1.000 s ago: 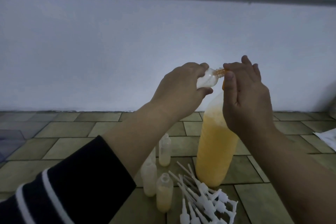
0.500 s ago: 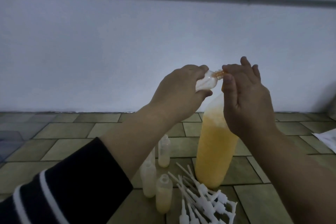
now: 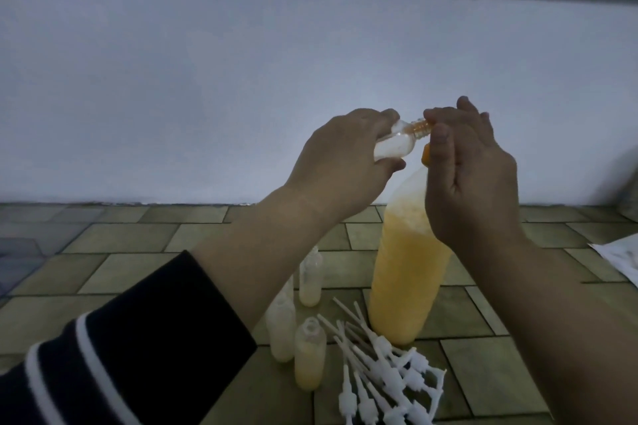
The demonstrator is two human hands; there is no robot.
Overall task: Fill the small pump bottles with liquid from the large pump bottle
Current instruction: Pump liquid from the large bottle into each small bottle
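Small bottles (image 3: 310,352) stand left of the large bottle (image 3: 404,283); pump tops (image 3: 386,376) lie before both.
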